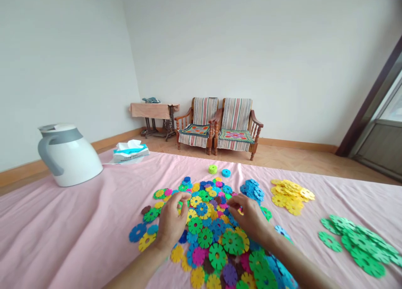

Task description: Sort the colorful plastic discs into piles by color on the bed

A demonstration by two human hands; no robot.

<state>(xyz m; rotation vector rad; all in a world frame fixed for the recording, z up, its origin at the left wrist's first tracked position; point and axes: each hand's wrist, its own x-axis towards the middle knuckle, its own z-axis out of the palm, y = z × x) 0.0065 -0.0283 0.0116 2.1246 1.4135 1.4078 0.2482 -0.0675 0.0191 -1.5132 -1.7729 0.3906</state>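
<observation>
A pile of flat, notched plastic discs in green, blue, yellow, pink, purple and brown lies in front of me. My left hand is over the pile's left side, thumb and fingers apart, with no disc visible in its grasp. Across from it, my right hand bends its fingers down over the right side of the pile. Its fingertips are drawn together, and whatever is between them is hidden. Just beyond that hand sits a small heap of blue discs.
Yellow discs and green discs lie in separate heaps on the right. A lime stack and a blue stack stand behind the pile. On the pink cloth are a white jug and a tissue pack.
</observation>
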